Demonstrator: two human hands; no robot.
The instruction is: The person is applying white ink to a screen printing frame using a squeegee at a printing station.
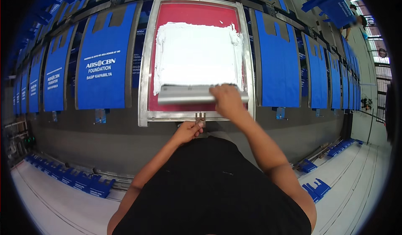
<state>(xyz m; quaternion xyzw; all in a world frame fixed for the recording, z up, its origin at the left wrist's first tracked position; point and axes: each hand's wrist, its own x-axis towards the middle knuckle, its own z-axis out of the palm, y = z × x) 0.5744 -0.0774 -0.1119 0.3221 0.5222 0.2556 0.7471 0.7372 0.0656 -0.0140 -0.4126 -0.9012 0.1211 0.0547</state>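
Head view: grey squeegee (197,95) under right hand (227,100), white ink (197,52) spread above.

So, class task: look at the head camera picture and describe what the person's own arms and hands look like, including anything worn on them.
Both forearms are bare from the lower edge up, with no sleeves showing on them. The left hand and right hand have no gloves, and no watch, ring or band is visible. The person wears a black top. No markings show on the arms.
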